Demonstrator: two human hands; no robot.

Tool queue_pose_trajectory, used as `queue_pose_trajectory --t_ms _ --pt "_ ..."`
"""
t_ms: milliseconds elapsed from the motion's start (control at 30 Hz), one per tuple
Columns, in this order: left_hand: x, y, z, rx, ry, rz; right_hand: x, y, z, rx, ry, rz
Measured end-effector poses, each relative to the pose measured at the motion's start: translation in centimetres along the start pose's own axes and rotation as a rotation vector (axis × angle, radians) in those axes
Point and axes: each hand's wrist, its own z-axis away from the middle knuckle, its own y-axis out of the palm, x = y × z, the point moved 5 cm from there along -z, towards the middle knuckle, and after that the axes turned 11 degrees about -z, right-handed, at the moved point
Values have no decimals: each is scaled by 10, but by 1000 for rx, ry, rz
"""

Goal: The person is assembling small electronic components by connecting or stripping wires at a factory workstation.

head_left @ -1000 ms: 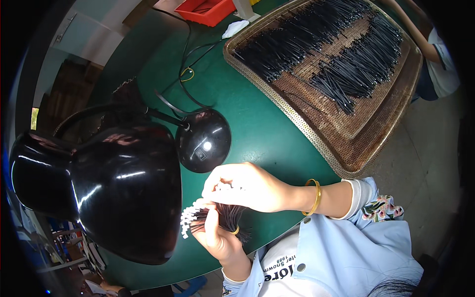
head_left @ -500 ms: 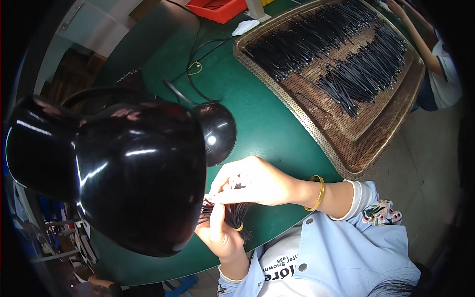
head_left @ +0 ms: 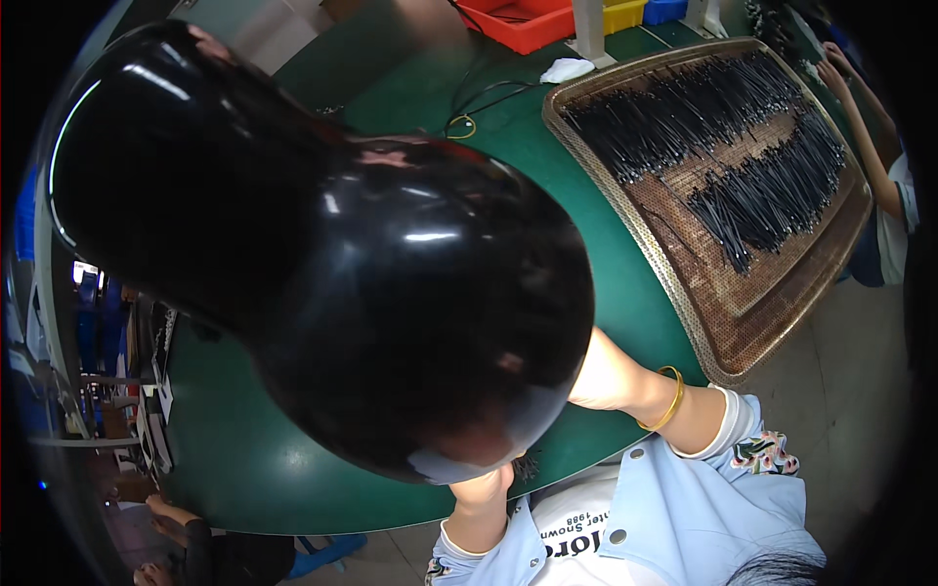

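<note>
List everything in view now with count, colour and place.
Lamp: one, black, left of centre
Table: one, green, beneath the lamp
Tray: one, brown perforated, upper right
Cables: uncountable, black, two rows in the tray
Strands: several, dark, below the lamp's rim
Bins: three, red, yellow and blue, top edge
Crumpled piece: one, white, beside the tray's corner
Other people: at least two, pale and dark clothing, upper right and lower left
Bracelet: one, gold, right wrist
Jacket: one, light blue, bottom
Left hand, right hand: two, bare, mostly hidden behind the lamp
</note>
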Motion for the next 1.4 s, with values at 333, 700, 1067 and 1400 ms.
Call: queue_pose_trajectory --t_ms 333,700,1067,1400 --pt "-4 9 -4 83 5 -1 6 2 1 -9 54 43" --pt "-12 8 -1 -19 85 -56 11 5 -1 -28 0 183" --pt "-4 12 -2 53 65 -70 9 1 2 -12 -21 321" --pt "-3 2 -3 53 18 -81 -6 6 -3 30 192 -228"
